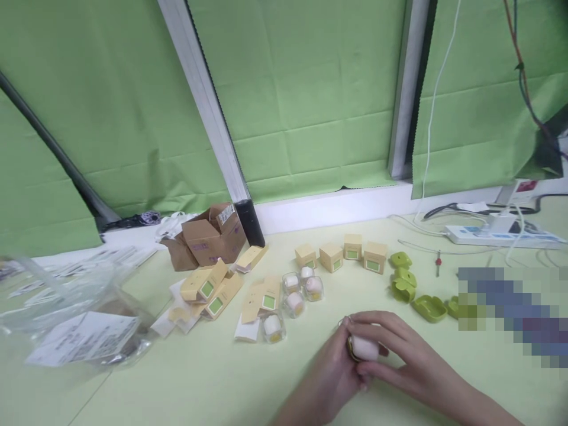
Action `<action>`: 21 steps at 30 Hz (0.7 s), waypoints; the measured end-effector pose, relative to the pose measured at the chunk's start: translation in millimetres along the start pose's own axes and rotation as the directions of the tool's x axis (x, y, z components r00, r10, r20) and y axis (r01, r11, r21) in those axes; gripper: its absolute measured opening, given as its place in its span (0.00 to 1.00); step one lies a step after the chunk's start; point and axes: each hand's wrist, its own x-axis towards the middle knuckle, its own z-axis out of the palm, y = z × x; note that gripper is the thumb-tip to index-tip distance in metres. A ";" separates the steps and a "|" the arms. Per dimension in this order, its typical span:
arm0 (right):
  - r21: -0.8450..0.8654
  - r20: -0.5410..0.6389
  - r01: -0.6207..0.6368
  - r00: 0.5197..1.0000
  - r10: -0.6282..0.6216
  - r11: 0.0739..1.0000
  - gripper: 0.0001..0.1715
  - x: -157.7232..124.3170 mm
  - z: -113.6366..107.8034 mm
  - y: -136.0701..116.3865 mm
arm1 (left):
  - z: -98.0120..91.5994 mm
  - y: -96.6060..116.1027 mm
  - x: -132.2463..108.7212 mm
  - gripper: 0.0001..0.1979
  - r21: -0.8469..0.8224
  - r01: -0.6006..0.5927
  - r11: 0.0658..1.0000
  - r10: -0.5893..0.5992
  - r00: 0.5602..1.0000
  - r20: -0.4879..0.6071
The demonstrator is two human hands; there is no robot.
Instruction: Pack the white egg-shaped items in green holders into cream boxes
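Observation:
Over the front of the table, both of my hands are closed around a small white rounded piece (364, 349) with a dark and yellowish rim at its left end. My left hand (333, 362) wraps its left side. From the right, my right hand (402, 349) grips it with thumb below and fingers above, hiding part of it. What the piece is cannot be made out. Just left of my hands stand several similar white pieces in clear plastic cases (293, 303), and one more cased white piece (273, 328) sits nearer to me.
Opened yellow cartons (208, 290) lie left, before a brown cardboard box (213, 236). Small closed yellow boxes (332, 257) line the back. Green flower-shaped pieces (429, 307) and a red-handled screwdriver (438, 262) are right, near a power strip (461, 234). A plastic bag (89, 337) is far left.

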 end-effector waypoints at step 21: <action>0.039 -0.161 0.048 0.986 -0.041 0.998 0.30 3.4 9.2 -22.0 | 1.6 -10.4 0.8 0.07 -0.305 -0.064 0.950 0.084 0.995 0.052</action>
